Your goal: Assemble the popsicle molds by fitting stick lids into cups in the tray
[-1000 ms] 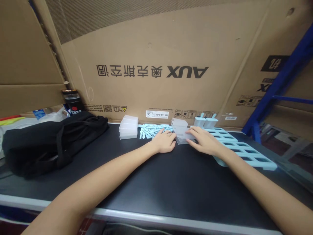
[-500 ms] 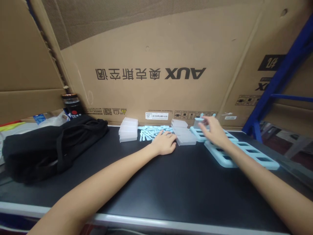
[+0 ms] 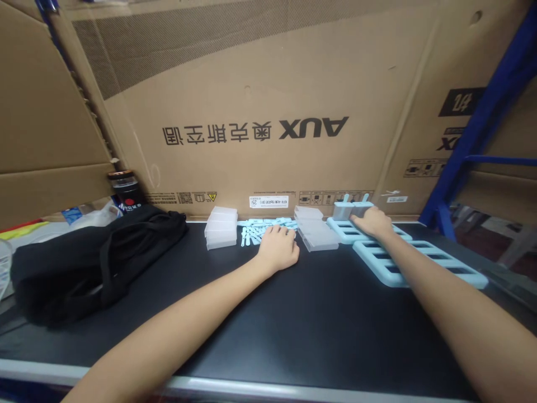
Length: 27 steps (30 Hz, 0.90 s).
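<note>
My left hand point(image 3: 279, 248) lies at the near right edge of a pile of light-blue popsicle sticks point(image 3: 253, 230). Its fingers are bent over and closed, and whatever their tips hold is hidden. At the right, my right hand point(image 3: 375, 222) is closed on the near side of a translucent popsicle mold point(image 3: 361, 208) with a blue stick handle pointing up. A second such mold point(image 3: 343, 211) stands upright just left of it. Both are set in the back light-blue slotted rack point(image 3: 347, 237).
A front slotted rack point(image 3: 388, 278) lies nearer me. Clear mold cases are stacked left point(image 3: 221, 228) and right point(image 3: 321, 238) of the sticks. A black bag point(image 3: 62, 266) and a dark jar point(image 3: 128, 190) stand left. Behind rises a cardboard wall point(image 3: 251, 67); a blue post point(image 3: 474, 134) stands right.
My right hand has lowered from above the back rack onto the right-hand mold, which now shows in the rack. The left hand's fingers have curled in at the stick pile.
</note>
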Each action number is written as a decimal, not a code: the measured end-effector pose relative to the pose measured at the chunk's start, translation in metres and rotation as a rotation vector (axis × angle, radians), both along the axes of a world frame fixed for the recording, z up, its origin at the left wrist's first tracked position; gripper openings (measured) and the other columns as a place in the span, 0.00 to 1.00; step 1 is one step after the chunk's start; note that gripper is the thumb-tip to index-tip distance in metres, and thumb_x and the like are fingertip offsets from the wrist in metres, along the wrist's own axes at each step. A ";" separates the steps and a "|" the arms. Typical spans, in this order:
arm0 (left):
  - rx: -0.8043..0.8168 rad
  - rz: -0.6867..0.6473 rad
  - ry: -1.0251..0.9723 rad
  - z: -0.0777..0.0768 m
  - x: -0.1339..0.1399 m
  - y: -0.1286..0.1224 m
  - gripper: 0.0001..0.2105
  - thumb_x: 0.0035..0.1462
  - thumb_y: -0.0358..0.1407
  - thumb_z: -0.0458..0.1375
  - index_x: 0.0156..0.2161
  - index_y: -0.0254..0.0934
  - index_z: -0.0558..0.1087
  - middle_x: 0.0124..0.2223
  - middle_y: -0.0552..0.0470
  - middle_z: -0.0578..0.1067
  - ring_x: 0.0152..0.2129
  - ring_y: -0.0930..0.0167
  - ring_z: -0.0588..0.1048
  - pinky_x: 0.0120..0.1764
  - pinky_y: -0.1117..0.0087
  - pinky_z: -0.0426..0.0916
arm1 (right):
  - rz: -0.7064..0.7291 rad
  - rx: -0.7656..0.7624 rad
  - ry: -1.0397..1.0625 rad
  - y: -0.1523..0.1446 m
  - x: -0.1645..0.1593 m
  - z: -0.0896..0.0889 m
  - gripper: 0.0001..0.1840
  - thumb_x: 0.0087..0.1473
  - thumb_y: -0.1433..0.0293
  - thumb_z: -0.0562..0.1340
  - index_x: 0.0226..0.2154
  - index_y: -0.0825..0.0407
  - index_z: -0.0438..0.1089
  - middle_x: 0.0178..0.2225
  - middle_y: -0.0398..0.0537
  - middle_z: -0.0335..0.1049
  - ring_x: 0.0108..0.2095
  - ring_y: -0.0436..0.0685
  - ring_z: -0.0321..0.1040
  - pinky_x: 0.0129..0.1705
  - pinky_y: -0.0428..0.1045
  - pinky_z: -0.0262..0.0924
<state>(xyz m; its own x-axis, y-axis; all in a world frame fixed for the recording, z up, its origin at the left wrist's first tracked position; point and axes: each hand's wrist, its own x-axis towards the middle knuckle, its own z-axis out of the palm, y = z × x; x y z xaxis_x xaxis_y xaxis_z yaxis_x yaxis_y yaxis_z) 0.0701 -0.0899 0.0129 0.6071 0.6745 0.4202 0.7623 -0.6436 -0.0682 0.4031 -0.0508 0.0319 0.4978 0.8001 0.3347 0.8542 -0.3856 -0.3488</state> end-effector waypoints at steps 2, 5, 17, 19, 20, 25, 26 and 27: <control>-0.008 0.030 -0.007 -0.002 0.000 0.000 0.14 0.63 0.40 0.48 0.44 0.33 0.71 0.46 0.41 0.76 0.47 0.56 0.71 0.51 0.55 0.64 | -0.043 -0.032 0.006 0.000 -0.002 0.002 0.42 0.52 0.52 0.59 0.54 0.72 0.60 0.51 0.84 0.66 0.52 0.79 0.67 0.51 0.65 0.61; -0.007 0.057 -0.011 -0.003 0.000 0.000 0.12 0.62 0.39 0.49 0.43 0.34 0.71 0.45 0.41 0.76 0.46 0.57 0.72 0.49 0.56 0.65 | -0.085 -0.047 0.030 0.000 -0.004 0.008 0.46 0.55 0.48 0.56 0.57 0.73 0.55 0.52 0.85 0.64 0.52 0.78 0.68 0.50 0.63 0.63; 0.065 0.008 0.011 0.009 -0.043 -0.034 0.09 0.62 0.37 0.49 0.42 0.37 0.69 0.43 0.43 0.72 0.43 0.58 0.69 0.44 0.57 0.67 | 0.016 -0.125 -0.130 -0.009 0.003 0.115 0.26 0.60 0.59 0.50 0.43 0.62 0.74 0.44 0.69 0.73 0.48 0.70 0.71 0.44 0.56 0.65; 0.055 -0.005 0.022 0.008 -0.051 -0.039 0.09 0.63 0.37 0.48 0.41 0.38 0.69 0.41 0.45 0.72 0.42 0.60 0.70 0.44 0.58 0.67 | 0.078 -0.139 -0.203 -0.004 -0.018 0.133 0.24 0.59 0.63 0.50 0.42 0.61 0.75 0.43 0.67 0.74 0.47 0.68 0.71 0.44 0.55 0.64; 0.045 -0.011 0.028 0.007 -0.054 -0.040 0.09 0.63 0.36 0.48 0.40 0.39 0.69 0.41 0.45 0.72 0.41 0.60 0.71 0.44 0.59 0.67 | 0.118 -0.146 -0.246 -0.001 -0.032 0.139 0.22 0.58 0.63 0.51 0.43 0.60 0.74 0.45 0.65 0.74 0.47 0.68 0.71 0.45 0.55 0.64; 0.005 0.003 0.048 0.007 -0.055 -0.040 0.10 0.63 0.38 0.48 0.41 0.37 0.70 0.41 0.44 0.74 0.42 0.59 0.72 0.43 0.58 0.68 | 0.356 -0.239 -0.463 0.016 -0.123 0.135 0.22 0.49 0.58 0.60 0.42 0.54 0.76 0.45 0.63 0.75 0.45 0.71 0.72 0.44 0.59 0.65; 0.004 0.007 0.050 0.007 -0.055 -0.040 0.11 0.63 0.38 0.48 0.41 0.37 0.70 0.41 0.44 0.74 0.42 0.58 0.73 0.43 0.57 0.68 | 0.398 -0.254 -0.503 0.018 -0.140 0.130 0.22 0.49 0.58 0.61 0.41 0.54 0.76 0.44 0.64 0.75 0.45 0.71 0.72 0.45 0.60 0.65; 0.005 0.010 0.050 0.008 -0.054 -0.039 0.11 0.63 0.39 0.48 0.41 0.36 0.70 0.41 0.43 0.74 0.42 0.58 0.73 0.43 0.57 0.68 | 0.433 -0.265 -0.540 0.020 -0.155 0.125 0.22 0.49 0.58 0.61 0.41 0.55 0.77 0.44 0.64 0.75 0.46 0.72 0.72 0.46 0.60 0.65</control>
<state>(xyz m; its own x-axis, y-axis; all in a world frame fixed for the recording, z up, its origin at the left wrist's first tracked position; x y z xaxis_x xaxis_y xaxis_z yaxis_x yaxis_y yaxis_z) 0.0162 -0.1291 0.0205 0.6206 0.6787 0.3927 0.7643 -0.6356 -0.1093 0.2480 -0.0311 0.1569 -0.0605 0.9754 0.2120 0.9752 0.0124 0.2211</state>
